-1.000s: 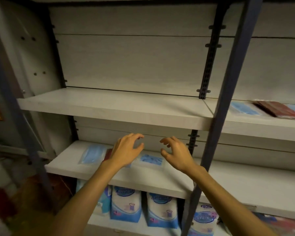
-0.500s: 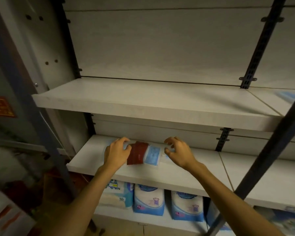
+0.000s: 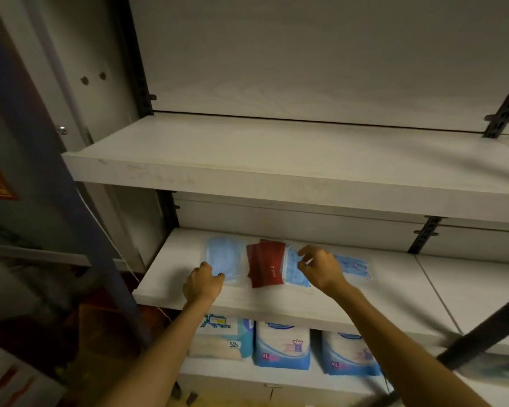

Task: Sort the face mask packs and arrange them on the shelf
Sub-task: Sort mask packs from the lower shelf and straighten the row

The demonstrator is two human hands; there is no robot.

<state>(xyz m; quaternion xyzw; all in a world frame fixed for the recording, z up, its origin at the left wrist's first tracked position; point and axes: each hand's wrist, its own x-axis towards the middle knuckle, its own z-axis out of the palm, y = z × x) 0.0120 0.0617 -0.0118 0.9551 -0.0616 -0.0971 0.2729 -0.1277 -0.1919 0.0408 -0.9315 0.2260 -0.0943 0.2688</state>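
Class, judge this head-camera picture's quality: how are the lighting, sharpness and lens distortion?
Head view: dim, warm light; the upper shelf shades the back of the middle shelf; soft blur smears the blue mask packs and the bags below; wide-angle lens bends the dark post.

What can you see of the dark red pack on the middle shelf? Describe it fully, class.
The dark red pack is flat and rectangular, looks like glossy film, and carries small pale lettering too small to read. It lies tilted on the white middle shelf, with a second red edge showing behind it. A blue mask pack adjoins its right side. Neither hand touches it.
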